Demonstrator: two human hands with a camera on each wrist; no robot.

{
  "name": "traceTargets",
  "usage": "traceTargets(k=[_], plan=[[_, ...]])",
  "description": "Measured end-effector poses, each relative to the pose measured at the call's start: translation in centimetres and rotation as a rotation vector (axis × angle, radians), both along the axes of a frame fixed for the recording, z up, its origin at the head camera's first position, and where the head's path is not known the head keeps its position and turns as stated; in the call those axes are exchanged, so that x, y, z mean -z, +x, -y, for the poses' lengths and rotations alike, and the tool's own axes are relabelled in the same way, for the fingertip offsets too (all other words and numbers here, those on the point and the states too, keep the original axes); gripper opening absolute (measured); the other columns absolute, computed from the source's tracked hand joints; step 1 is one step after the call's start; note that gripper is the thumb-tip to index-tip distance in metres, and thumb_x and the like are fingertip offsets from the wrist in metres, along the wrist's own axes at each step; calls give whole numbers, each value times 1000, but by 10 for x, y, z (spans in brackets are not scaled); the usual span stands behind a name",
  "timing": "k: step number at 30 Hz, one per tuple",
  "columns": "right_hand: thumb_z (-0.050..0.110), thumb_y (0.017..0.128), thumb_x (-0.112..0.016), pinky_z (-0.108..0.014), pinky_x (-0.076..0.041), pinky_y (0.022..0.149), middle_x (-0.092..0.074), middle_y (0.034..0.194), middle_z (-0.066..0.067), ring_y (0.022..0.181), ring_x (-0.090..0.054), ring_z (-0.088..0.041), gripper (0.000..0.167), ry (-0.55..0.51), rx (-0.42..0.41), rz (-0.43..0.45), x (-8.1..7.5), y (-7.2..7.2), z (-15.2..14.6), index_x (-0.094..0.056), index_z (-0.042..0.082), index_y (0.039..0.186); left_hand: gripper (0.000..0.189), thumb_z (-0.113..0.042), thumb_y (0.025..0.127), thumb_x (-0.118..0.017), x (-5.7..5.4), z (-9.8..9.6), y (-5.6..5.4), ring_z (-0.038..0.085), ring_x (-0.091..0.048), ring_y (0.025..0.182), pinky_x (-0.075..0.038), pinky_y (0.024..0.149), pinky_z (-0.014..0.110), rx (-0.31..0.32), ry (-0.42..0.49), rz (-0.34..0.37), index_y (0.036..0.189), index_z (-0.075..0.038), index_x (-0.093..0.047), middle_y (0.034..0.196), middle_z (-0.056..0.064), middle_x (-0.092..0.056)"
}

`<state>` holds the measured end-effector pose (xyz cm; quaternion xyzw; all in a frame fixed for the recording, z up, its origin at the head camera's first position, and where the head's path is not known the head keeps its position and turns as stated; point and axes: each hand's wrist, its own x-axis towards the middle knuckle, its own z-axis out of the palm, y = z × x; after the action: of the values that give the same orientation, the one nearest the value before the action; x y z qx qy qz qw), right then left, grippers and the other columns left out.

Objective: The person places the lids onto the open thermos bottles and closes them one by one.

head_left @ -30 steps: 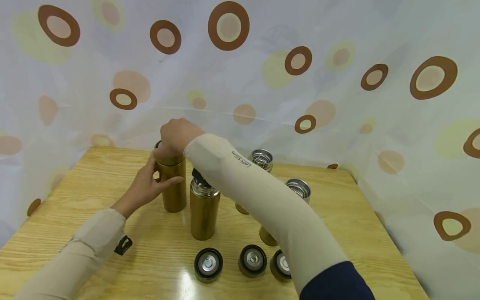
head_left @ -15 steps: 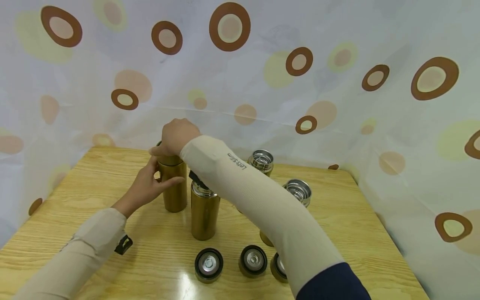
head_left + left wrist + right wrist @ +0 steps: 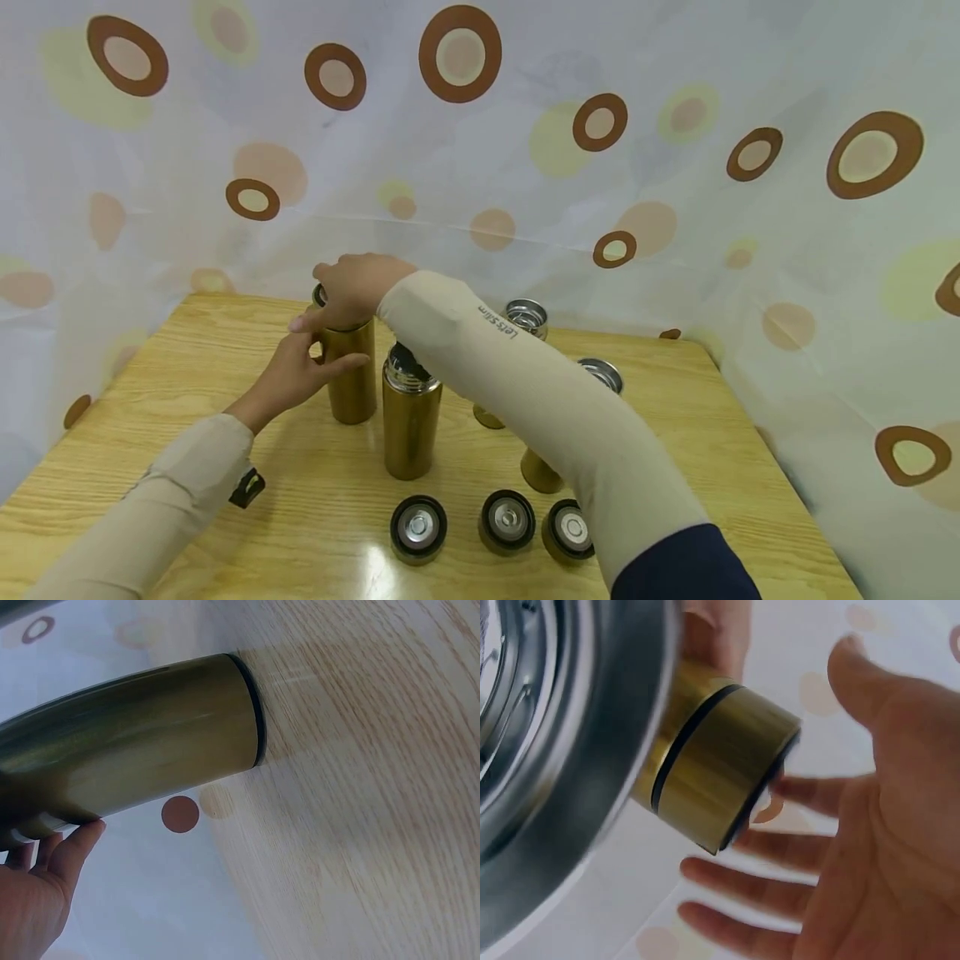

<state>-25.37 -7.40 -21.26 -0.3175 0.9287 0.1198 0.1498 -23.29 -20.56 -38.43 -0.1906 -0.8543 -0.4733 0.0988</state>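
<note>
A gold thermos flask [image 3: 351,387] stands upright at the back left of the table, a lid on its top. My left hand [image 3: 288,371] grips its body; in the left wrist view the fingertips [image 3: 84,838] lie against the gold side. Above the flask is my right hand [image 3: 356,292], close round the lid. The right wrist view shows the lid [image 3: 731,757] seated over a dark seam, with the right hand [image 3: 877,817] spread beside it, fingers nearly straight, thumb away from it. Part of the lid's top is hidden by the right hand in the head view.
An uncapped gold flask [image 3: 410,429] stands just right of the held one, under the right forearm. Two more uncapped flasks, one at the back [image 3: 527,315] and one nearer [image 3: 542,471], are partly behind that sleeve. Three lids [image 3: 417,529] lie underside up at the front.
My right hand has loosened from the lid and turned over it, its thumb swinging lower to the left. The left hand keeps its hold on the flask, which stays in place.
</note>
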Motion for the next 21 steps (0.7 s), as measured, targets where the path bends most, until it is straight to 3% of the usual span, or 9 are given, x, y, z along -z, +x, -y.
traceTargets(k=[2,4,5,11,15,21], plan=[[68,89,-45,-33,-34,109,-31,153,2,136,-35,-12,79,-3,-79,43,-2,-4,-3,-21,29,153,73,-26,89,-70,-2,0,0,32,-52,111,-50,85,47,3,6,32,148,-13,-27,139,13,-43],[61,91,-50,-32,-35,108,-31,152,2,133,-38,-12,76,-11,-152,62,-3,-8,-7,-20,30,153,79,-27,90,-69,-2,1,1,37,-40,130,-43,96,57,1,11,63,151,-14,-20,148,15,-35],[58,91,-53,-31,-36,107,-32,151,1,131,-39,-11,75,-14,-187,68,-4,-10,-9,-20,30,153,80,-27,91,-68,-3,1,1,38,-39,131,-41,98,58,-3,9,74,151,-14,-18,148,16,-35],[34,91,-67,-26,-37,105,-32,152,3,131,-40,-10,73,-48,-324,53,-7,-17,-21,-26,29,152,76,-28,91,-68,-1,0,1,36,-46,123,-43,94,54,-21,-3,81,146,-10,-19,138,18,-43],[21,90,-68,-27,-36,106,-30,153,4,134,-38,-11,72,-79,-345,66,-7,-21,-25,-30,30,150,78,-29,90,-69,-2,0,1,37,-44,127,-41,98,57,-24,9,98,147,-11,-18,139,17,-43],[13,92,-64,-25,-36,106,-38,149,4,132,-40,-11,66,-101,-378,101,0,-25,-24,-33,27,149,72,-31,90,-69,-4,-1,2,33,-46,122,-44,92,51,-31,4,107,142,-13,-23,136,15,-45]])
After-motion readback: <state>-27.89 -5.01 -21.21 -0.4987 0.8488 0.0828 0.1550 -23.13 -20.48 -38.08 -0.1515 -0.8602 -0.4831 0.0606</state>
